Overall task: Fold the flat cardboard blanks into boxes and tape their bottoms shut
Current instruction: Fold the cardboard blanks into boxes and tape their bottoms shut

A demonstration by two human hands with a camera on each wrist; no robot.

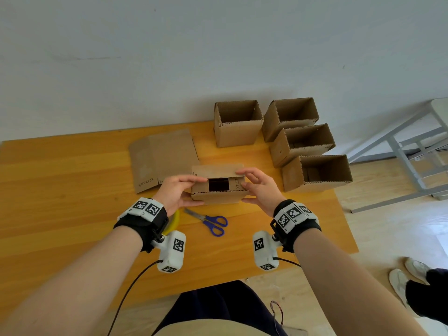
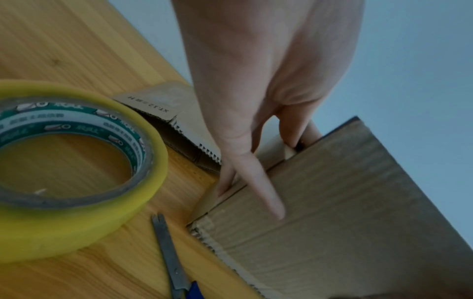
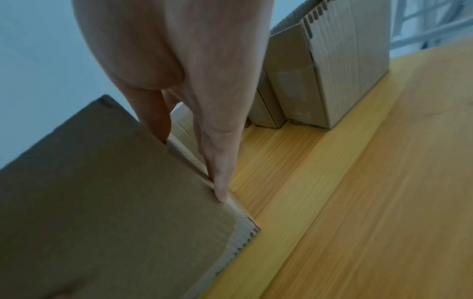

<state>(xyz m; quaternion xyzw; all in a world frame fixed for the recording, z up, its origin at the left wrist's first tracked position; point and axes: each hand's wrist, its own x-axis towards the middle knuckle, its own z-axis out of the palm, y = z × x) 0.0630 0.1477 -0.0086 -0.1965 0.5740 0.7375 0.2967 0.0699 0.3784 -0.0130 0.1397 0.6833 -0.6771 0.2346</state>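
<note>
wooden table | pale wall | both hands' fingers gripping box

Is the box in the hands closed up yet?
Not yet. The box shows a dark gap between its flaps, while both hands hold its ends.

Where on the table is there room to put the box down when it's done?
The widest bare patch of the table is its left side, left of the flat blanks. The near edge below the scissors is free too. The far right is crowded with four finished boxes. The tape roll fills the spot under the left hand.
</note>
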